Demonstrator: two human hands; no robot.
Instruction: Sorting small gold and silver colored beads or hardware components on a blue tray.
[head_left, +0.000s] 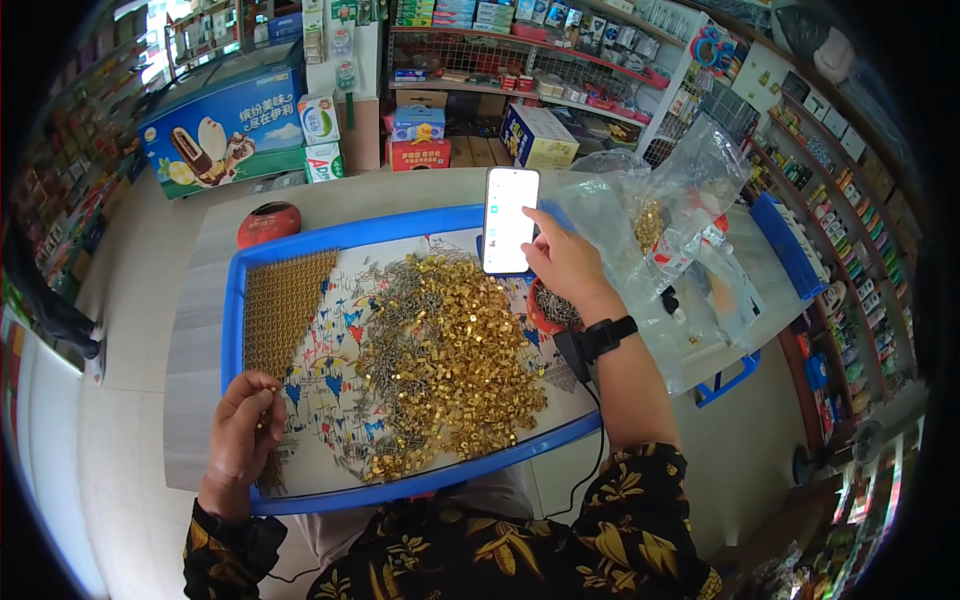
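Note:
My left hand (240,425) is closed at the near left of a blue-rimmed tray (232,330), with small gold metal pieces (265,412) showing between its fingers. Just beyond it, upright gold-coloured pieces (285,300) stand in tight rows. My right hand (568,265) reaches over the tray's far edge, index finger extended onto the lit screen of a smartphone (509,240); its lower fingers are partly hidden. Loose gold metal pieces (480,340) are heaped mid-tray, next to a scatter of silver screws or pins (385,345).
A red bowl of silver pieces (552,305) sits beneath my right wrist. Clear plastic bags (650,225), one with gold pieces, lie on the table at right. A red round container (270,224) stands behind the tray. A cable hangs from my right wristband (603,340). Stocked shelves (530,90) surround the table.

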